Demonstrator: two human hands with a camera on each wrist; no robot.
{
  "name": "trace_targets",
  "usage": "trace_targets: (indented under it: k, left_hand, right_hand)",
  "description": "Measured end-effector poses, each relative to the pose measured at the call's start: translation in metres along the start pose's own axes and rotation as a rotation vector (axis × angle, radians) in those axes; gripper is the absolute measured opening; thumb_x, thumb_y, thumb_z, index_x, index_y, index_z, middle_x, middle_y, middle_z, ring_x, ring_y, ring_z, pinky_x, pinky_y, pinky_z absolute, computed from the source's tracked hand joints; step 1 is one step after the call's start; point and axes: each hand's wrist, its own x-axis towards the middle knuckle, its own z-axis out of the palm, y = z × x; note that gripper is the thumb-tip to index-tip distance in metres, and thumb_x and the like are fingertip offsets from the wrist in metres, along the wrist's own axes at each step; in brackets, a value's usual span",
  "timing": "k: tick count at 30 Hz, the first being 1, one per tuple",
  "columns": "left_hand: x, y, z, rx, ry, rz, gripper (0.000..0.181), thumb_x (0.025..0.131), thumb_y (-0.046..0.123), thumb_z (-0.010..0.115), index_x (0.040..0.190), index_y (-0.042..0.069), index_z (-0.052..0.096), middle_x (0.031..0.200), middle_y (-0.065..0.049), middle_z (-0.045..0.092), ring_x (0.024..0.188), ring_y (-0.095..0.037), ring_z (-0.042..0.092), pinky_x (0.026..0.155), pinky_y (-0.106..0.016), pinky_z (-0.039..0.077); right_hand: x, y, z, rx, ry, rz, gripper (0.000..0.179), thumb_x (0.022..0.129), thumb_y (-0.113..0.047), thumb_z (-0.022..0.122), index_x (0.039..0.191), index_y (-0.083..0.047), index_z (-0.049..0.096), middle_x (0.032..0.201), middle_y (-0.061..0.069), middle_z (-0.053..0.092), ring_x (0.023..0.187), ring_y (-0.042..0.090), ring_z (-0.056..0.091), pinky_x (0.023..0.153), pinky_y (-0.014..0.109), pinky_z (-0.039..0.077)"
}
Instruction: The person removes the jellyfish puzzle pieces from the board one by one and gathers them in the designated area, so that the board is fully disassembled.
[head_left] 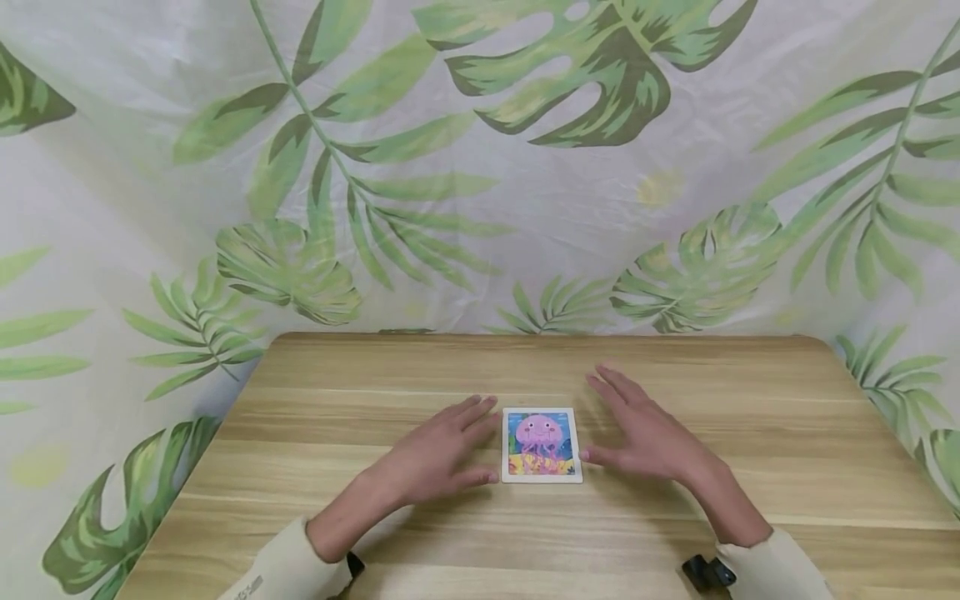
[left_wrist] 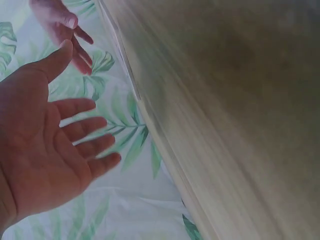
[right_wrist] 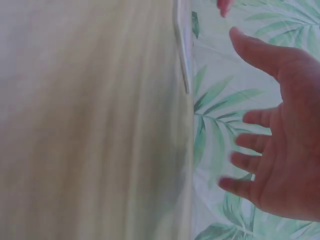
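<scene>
Between the two hands, a square picture board (head_left: 542, 446) with a white border lies flat on the wooden table (head_left: 360, 533). Its picture is a pink smiling jellyfish above a yellow seabed. To its left is my left hand (head_left: 431, 458), fingers spread and reaching toward its left edge. My right hand (head_left: 651, 433) hovers at the other side, its thumb close to the right edge; whether it touches I cannot tell. Both wrist views show the left palm (left_wrist: 45, 145) and the right palm (right_wrist: 300, 145) with nothing in them. Only the board's thin edge (right_wrist: 183, 50) shows in the right wrist view.
A cloth (head_left: 555, 192) printed with green leaves hangs behind the table and at its sides. Dark straps or devices (head_left: 707, 573) sit at the cuffs of the light sleeves (head_left: 776, 571).
</scene>
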Motion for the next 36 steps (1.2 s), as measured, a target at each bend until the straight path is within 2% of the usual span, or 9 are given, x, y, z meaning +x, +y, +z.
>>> trace_targets:
  k: [3,8,14,19,26,36]
  left_hand:
    - [0.002,0.000,0.000,0.037,-0.040,0.069,0.077,0.100,0.052,0.072,0.161,0.010,0.049,0.173,-0.012,0.039,0.160,-0.034,0.039,0.129,-0.051,0.038]
    - [0.003,0.001,0.001,0.081,-0.086,0.132,0.069,0.101,0.046,0.074,0.156,0.009,0.056,0.167,-0.010,0.048,0.154,-0.030,0.049,0.125,-0.046,0.043]
    - [0.003,0.002,0.001,0.020,-0.176,0.125,0.064,0.101,0.042,0.075,0.156,0.012,0.058,0.169,-0.006,0.046,0.154,-0.026,0.048,0.124,-0.044,0.045]
    - [0.002,0.005,-0.001,-0.038,-0.249,0.117,0.065,0.101,0.039,0.075,0.158,0.015,0.055,0.171,-0.003,0.043,0.157,-0.024,0.043,0.125,-0.045,0.044]
    - [0.003,0.010,-0.002,-0.037,-0.263,0.096,0.064,0.102,0.041,0.073,0.158,0.014,0.055,0.170,-0.003,0.044,0.157,-0.025,0.044,0.125,-0.046,0.043]
    - [0.006,0.011,-0.002,-0.042,-0.245,0.109,0.057,0.105,0.040,0.070,0.154,0.012,0.059,0.167,-0.003,0.048,0.152,-0.025,0.048,0.122,-0.044,0.047]
  right_hand:
    - [0.006,-0.004,0.001,0.030,-0.042,0.004,0.100,0.090,-0.044,0.086,0.167,-0.006,0.035,0.173,0.022,0.032,0.159,0.048,0.033,0.122,0.067,0.038]
    - [0.016,-0.011,0.002,0.046,-0.083,-0.002,0.085,0.091,-0.032,0.087,0.161,-0.006,0.047,0.167,0.020,0.044,0.156,0.045,0.040,0.124,0.063,0.039]
    - [0.027,-0.016,0.003,0.054,-0.089,-0.050,0.066,0.091,-0.022,0.086,0.150,-0.005,0.060,0.155,0.017,0.058,0.148,0.041,0.051,0.121,0.061,0.044]
    - [0.034,-0.019,0.006,0.068,-0.124,-0.062,0.058,0.094,-0.019,0.083,0.146,-0.006,0.064,0.150,0.013,0.062,0.144,0.038,0.055,0.119,0.060,0.046]
    - [0.049,-0.023,0.011,0.068,-0.137,-0.113,0.051,0.097,-0.018,0.080,0.144,-0.005,0.065,0.135,0.010,0.071,0.119,0.027,0.069,0.105,0.052,0.056]
    - [0.066,-0.029,0.016,0.113,-0.183,-0.115,0.041,0.098,-0.016,0.078,0.137,-0.005,0.070,0.124,0.006,0.075,0.111,0.022,0.069,0.097,0.042,0.058]
